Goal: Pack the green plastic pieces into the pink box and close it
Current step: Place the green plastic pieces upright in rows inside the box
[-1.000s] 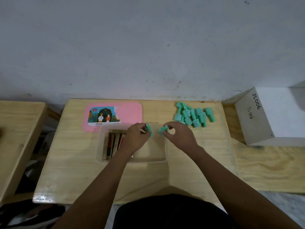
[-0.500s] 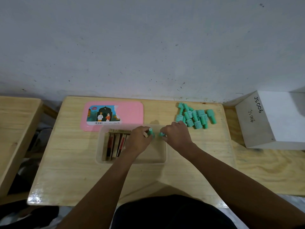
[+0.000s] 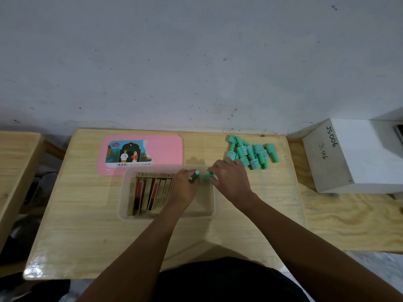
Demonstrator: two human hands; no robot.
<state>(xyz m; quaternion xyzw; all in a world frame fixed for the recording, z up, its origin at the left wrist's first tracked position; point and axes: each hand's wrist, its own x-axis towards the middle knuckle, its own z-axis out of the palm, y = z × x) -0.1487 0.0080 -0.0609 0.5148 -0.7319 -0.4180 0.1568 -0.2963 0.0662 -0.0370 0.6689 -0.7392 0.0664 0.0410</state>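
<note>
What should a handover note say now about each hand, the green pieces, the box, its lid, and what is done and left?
Left hand: grips one green plastic bottle-shaped piece over the translucent plastic box.
Right hand: pinches a second green piece beside it.
Pile of green pieces: on the wooden table, right of the box.
Pink rectangular lid: flat on the table, behind the box.
Slim gold cartons fill the box's left part.
Done: no green piece visibly lies inside.
Left: pack both held pieces, then the pile; fit the lid.
</note>
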